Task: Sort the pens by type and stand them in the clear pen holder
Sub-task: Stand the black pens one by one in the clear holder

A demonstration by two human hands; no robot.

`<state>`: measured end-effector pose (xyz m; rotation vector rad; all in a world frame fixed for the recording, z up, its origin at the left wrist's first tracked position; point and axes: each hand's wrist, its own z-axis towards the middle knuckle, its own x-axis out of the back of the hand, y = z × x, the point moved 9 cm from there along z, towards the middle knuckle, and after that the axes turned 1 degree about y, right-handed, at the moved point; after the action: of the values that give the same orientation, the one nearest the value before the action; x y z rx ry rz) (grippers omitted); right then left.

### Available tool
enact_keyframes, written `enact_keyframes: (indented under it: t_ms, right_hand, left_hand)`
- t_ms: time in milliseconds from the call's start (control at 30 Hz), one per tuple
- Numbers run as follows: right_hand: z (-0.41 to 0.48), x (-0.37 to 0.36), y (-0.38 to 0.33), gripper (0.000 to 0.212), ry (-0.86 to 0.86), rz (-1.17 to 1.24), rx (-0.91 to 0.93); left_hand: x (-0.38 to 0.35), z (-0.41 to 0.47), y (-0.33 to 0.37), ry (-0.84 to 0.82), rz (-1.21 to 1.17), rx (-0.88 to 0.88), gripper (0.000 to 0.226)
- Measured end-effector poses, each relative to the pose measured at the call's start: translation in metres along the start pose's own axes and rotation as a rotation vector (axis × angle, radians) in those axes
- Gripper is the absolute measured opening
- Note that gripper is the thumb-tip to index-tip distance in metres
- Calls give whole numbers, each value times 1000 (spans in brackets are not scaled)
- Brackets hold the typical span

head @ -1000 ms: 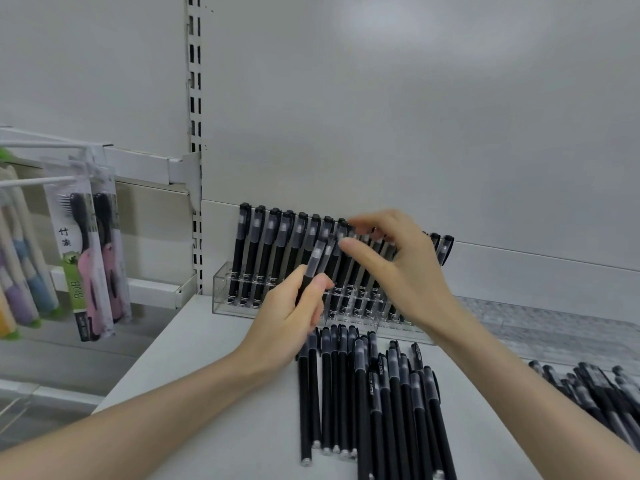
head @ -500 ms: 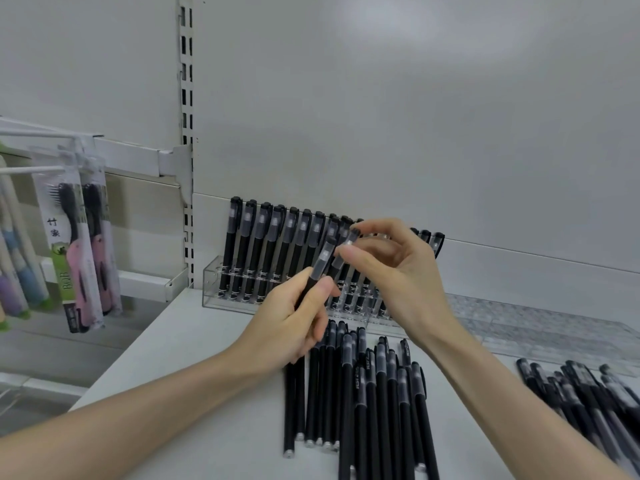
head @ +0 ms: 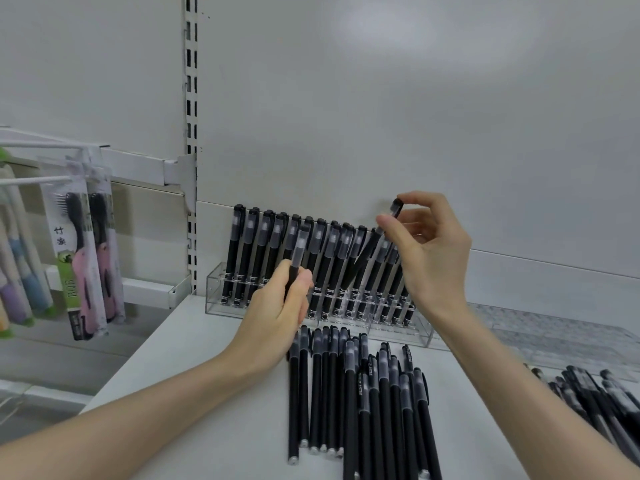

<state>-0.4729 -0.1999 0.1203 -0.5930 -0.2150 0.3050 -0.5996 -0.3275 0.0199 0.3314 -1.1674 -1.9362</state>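
A clear pen holder (head: 215,292) stands at the back of the white shelf, with several black capped pens (head: 246,251) upright in it. My left hand (head: 277,317) grips one black pen (head: 298,249) upright in front of the holder. My right hand (head: 427,251) pinches another black pen (head: 372,249) by its cap end, tilted, its lower end down among the standing pens at the holder's right part. A pile of black pens (head: 360,393) lies flat on the shelf below my hands.
A second group of black pens (head: 599,393) lies at the right edge. A flat clear tray (head: 554,337) lies behind them. Packaged brushes (head: 86,265) hang from hooks at the left. The shelf's left edge (head: 138,358) drops off.
My right hand has taken one pen from my left hand and lifted it up and to the right over the holder. My left hand keeps one pen, a little lower.
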Motion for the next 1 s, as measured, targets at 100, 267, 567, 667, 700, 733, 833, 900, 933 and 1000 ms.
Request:
enact_keyframes:
  t_ms: [100,267,567,667,700,733,833,900,933,1000]
  right_hand:
    - [-2,-9,8,23,-30,-40,-7]
    - [-5,-22,20,19,-169,-124,-49]
    - [3,-28,24,19,-302,-206,-68]
    - [5,-30,22,17,-324,-222,-69]
    - [6,-31,21,16,-331,-226,-68]
    - [7,-32,21,17,-336,-229,-67]
    - [7,-33,21,18,-359,-239,-71]
    - [4,-34,23,16,-372,-251,-81]
    - [1,-35,24,15,-378,-259,-84]
    - [-3,-36,27,16,-389,-283,-87]
  left_hand:
    - [0,-1,2,-2,2,-5,32]
    - [-2,0,0,-11,-34,29,25]
    - [-6,-2,-1,-37,-9,4,24]
    - [-7,-2,-5,-47,-3,20,18]
    - [-7,-2,-5,-56,-10,14,17]
    - [-7,-2,-4,-62,-24,9,17]
    - [-5,-2,-1,-38,-19,-10,18]
    - [-3,-2,1,-9,-21,-13,21]
    - [-3,-2,0,2,-29,-7,21]
    - [-2,-2,-1,11,-28,1,21]
